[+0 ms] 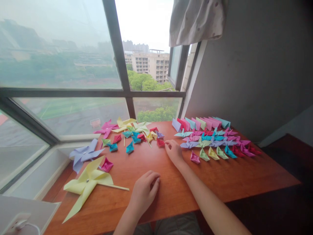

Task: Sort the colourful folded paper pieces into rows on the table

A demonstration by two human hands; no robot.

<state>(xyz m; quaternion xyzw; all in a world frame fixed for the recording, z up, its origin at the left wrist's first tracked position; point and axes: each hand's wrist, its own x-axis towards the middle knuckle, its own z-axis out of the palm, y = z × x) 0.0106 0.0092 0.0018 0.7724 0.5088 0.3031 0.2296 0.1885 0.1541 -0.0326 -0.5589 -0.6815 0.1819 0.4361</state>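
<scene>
My right hand (174,152) reaches across the table with its fingers bent together at the right edge of a small red paper boat (160,143). The fingertips seem to grip that edge, though the hand partly covers the contact. Closer to me, my left hand (144,190) rests on the wood, loosely curled, with nothing seen in it. Left of the red boat lies a loose group of folded boats, among them a yellow boat (149,137), a purple boat (159,134) and a blue boat (130,148). A pink boat (195,157) starts a row right of my right hand.
Paper pinwheels lie on the left, including a large yellow pinwheel (91,180) and a lilac pinwheel (85,153). Rows of paper cranes (205,137) and folded paper pieces (207,123) fill the back right. A window (129,93) borders the table (181,195).
</scene>
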